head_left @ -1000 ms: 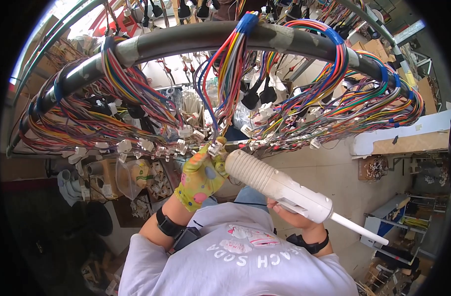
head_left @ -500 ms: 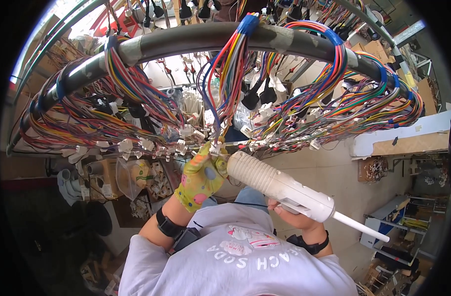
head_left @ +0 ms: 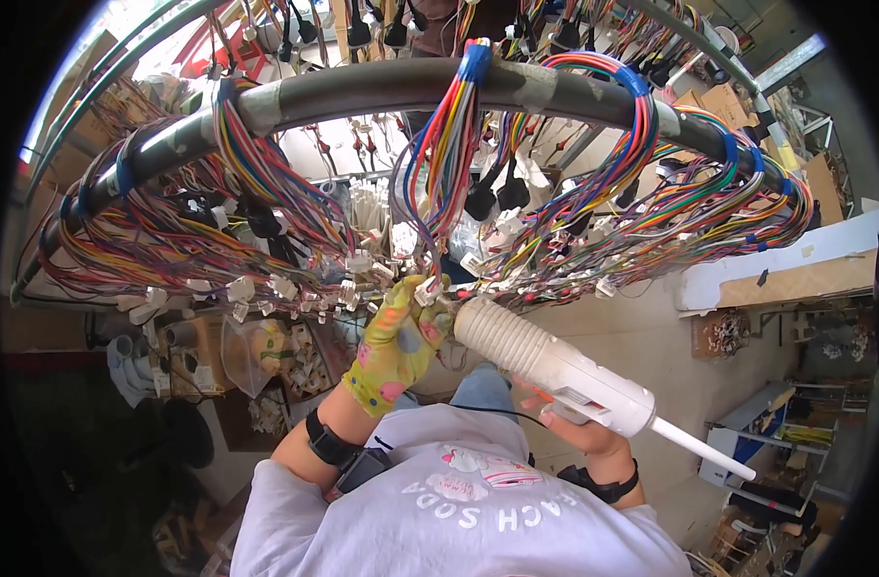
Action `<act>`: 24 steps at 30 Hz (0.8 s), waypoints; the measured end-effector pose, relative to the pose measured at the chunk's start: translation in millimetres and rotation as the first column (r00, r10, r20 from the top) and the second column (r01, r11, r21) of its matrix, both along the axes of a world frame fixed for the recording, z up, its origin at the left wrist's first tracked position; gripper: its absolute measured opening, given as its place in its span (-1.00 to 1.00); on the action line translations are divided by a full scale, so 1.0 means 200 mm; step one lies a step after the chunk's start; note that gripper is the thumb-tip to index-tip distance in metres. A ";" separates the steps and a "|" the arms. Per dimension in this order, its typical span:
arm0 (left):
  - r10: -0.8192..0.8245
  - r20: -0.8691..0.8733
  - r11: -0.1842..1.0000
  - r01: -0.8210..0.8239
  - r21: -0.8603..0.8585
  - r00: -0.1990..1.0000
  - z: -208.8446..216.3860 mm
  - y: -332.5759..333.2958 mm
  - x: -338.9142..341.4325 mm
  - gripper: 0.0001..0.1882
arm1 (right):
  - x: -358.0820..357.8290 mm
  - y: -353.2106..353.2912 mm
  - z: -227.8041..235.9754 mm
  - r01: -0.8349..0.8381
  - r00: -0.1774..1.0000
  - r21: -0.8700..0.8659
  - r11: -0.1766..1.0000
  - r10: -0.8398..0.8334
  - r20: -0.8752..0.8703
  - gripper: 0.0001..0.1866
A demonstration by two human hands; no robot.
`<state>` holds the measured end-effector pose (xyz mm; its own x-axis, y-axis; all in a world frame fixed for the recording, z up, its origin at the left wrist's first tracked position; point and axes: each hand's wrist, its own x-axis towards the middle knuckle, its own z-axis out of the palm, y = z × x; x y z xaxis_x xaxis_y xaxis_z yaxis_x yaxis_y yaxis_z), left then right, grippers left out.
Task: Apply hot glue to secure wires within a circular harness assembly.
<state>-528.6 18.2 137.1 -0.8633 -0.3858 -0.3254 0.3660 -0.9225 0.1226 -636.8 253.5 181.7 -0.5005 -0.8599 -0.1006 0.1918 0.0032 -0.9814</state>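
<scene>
My left hand (head_left: pixel 393 348), in a yellow dotted glove, pinches a white plastic connector (head_left: pixel 427 291) at the lower end of a hanging wire bundle (head_left: pixel 449 159). In my right hand (head_left: pixel 582 431) is a white hot glue gun (head_left: pixel 560 367) with a ribbed front barrel. Its nozzle end points up and left, close beside the gloved fingertips; whether it touches the connector cannot be made out. A white glue stick (head_left: pixel 704 449) juts from the gun's back end. The gun's body hides part of my right fingers.
A thick dark curved rail (head_left: pixel 382 87) crosses in front, hung with several coloured wire bundles tied with blue tape. White connectors dangle along their lower ends. Boxes and a clear plastic bag (head_left: pixel 252 354) lie at the left. A white-edged bench (head_left: pixel 786 264) stands at the right.
The glue gun's front end has shifted slightly right and down, away from the gloved fingers. My right fingers have loosened under the gun. The rail and wires appear slightly shifted in view.
</scene>
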 end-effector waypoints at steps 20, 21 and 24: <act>-0.029 -0.190 0.989 0.001 -0.145 0.981 -0.13 -0.01 -0.01 -0.63 | 0.01 0.01 -0.02 0.039 0.994 0.029 0.999 -0.036 -0.105 -0.56; -0.013 -0.159 0.989 -0.011 -0.148 0.987 -0.11 -0.01 -0.01 -0.62 | 0.01 0.01 -0.02 0.039 0.994 0.029 0.999 -0.035 -0.105 -0.56; 0.003 -0.141 0.989 -0.024 -0.148 0.990 -0.12 0.00 -0.01 -0.62 | 0.00 0.02 -0.02 0.034 0.988 0.052 0.998 -0.026 -0.150 -0.58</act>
<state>-530.8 17.7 113.7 -0.8905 -0.4330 -0.1398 0.4018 -0.8925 0.2052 -636.6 257.8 177.5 -0.5390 -0.8395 -0.0688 0.0442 0.0534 -0.9976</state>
